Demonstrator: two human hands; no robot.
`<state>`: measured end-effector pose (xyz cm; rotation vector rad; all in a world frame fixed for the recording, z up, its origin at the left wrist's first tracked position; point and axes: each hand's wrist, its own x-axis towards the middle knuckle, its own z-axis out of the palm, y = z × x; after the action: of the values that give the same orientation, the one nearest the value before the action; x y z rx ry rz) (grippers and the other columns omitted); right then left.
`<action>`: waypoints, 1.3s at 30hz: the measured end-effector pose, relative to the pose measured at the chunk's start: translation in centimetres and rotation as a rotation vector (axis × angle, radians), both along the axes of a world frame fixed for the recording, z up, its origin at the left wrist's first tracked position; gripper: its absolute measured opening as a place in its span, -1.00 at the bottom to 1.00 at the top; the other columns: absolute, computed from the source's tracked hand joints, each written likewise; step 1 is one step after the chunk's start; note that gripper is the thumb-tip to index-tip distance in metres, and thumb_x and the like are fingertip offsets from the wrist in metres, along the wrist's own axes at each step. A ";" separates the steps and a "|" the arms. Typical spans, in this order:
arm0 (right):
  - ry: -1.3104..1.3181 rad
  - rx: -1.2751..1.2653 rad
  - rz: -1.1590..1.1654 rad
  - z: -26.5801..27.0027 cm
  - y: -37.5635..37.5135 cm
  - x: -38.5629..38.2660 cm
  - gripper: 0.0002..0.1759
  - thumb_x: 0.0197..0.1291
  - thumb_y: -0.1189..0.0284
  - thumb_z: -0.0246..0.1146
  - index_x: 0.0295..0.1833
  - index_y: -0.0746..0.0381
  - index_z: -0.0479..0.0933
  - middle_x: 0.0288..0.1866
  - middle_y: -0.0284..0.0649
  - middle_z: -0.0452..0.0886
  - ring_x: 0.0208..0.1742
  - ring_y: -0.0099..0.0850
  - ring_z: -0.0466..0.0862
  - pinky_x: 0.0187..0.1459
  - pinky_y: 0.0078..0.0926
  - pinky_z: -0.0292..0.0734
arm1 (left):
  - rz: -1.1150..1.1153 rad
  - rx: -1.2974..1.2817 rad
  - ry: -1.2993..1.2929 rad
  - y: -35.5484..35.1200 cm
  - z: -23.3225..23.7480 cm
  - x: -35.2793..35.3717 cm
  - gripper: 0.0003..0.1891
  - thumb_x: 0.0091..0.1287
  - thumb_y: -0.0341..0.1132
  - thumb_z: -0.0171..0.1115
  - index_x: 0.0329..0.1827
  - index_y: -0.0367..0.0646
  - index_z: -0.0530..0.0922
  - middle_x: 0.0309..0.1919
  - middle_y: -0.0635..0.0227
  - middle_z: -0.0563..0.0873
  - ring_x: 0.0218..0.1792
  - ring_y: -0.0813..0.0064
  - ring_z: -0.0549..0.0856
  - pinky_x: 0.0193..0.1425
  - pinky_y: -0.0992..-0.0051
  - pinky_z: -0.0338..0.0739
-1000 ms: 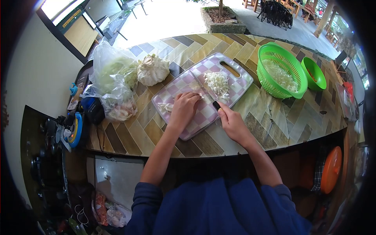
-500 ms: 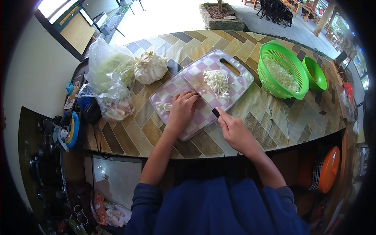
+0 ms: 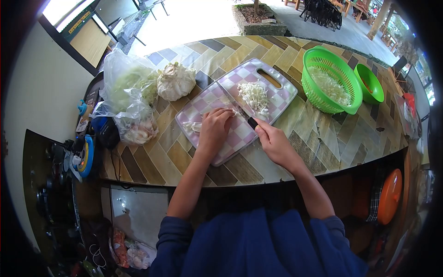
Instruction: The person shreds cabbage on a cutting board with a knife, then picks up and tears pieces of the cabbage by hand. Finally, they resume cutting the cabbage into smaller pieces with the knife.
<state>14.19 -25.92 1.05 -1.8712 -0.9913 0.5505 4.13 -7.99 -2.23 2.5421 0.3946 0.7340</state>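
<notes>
My right hand (image 3: 273, 141) grips a kitchen knife (image 3: 252, 123) by its black handle. The blade points away from me and to the left, low over a purple-and-white checked cutting board (image 3: 225, 153). Just left of the blade, the bent fingers of my left hand (image 3: 214, 128) press on a piece of cabbage, mostly hidden beneath them. To the right of the knife lies a pile of shredded cabbage (image 3: 253, 97). A few white strips (image 3: 191, 126) rest on the board left of my left hand.
A pale cabbage head (image 3: 176, 82) sits behind the board's left side, beside clear plastic bags (image 3: 124, 85) of vegetables. On the right stand a green colander (image 3: 314, 94) with white shreds and a smaller green bowl (image 3: 374, 92). A blue round device (image 3: 85, 157) is at the left edge.
My right hand and the knife have shifted slightly, so more of the blade shows flat beside the left fingertips. My left hand stays almost in place. The view has moved slightly.
</notes>
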 end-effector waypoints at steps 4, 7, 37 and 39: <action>-0.032 -0.029 0.017 0.9 -1.1 -1.4 -0.57 0.47 0.34 0.04 0.32 0.34 0.41 -0.48 0.10 0.52 -0.50 -0.25 0.53 -0.32 -0.27 0.44 | -0.021 0.001 -0.047 0.0 -0.4 -0.1 -0.82 0.22 -0.45 0.23 -0.13 -0.20 0.68 -0.06 0.32 0.76 0.09 0.31 0.65 0.20 0.30 0.39; -0.120 -0.002 0.005 0.4 -1.3 -2.3 -0.58 0.45 0.36 0.05 0.31 0.37 0.41 -0.47 0.14 0.53 -0.45 -0.06 0.58 -0.29 -0.21 0.45 | -0.017 0.004 -0.042 -0.1 -0.4 -0.1 -0.81 0.20 -0.47 0.23 -0.13 -0.20 0.68 -0.06 0.31 0.75 0.11 0.31 0.64 0.21 0.29 0.39; -0.226 -0.001 0.057 0.4 -1.6 -2.8 -0.56 0.44 0.39 0.04 0.32 0.41 0.37 -0.25 0.22 0.62 -0.22 0.12 0.65 -0.20 -0.05 0.50 | -0.050 0.007 -0.075 0.5 -0.4 -0.3 -0.84 0.22 -0.47 0.22 -0.17 -0.26 0.67 -0.09 0.19 0.74 0.03 0.22 0.67 0.24 0.31 0.41; -0.258 -0.022 0.038 -0.9 -1.2 -3.2 -0.54 0.45 0.36 0.02 0.34 0.40 0.35 -0.21 0.20 0.62 -0.21 0.13 0.64 -0.18 -0.03 0.51 | -0.032 -0.006 -0.053 0.3 0.0 -0.4 -0.85 0.23 -0.46 0.22 -0.17 -0.26 0.67 -0.09 0.18 0.74 0.03 0.21 0.67 0.24 0.31 0.41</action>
<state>11.02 -27.14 0.10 -1.9811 -1.1943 0.3477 3.77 -7.70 -2.23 2.5119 0.3375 0.7850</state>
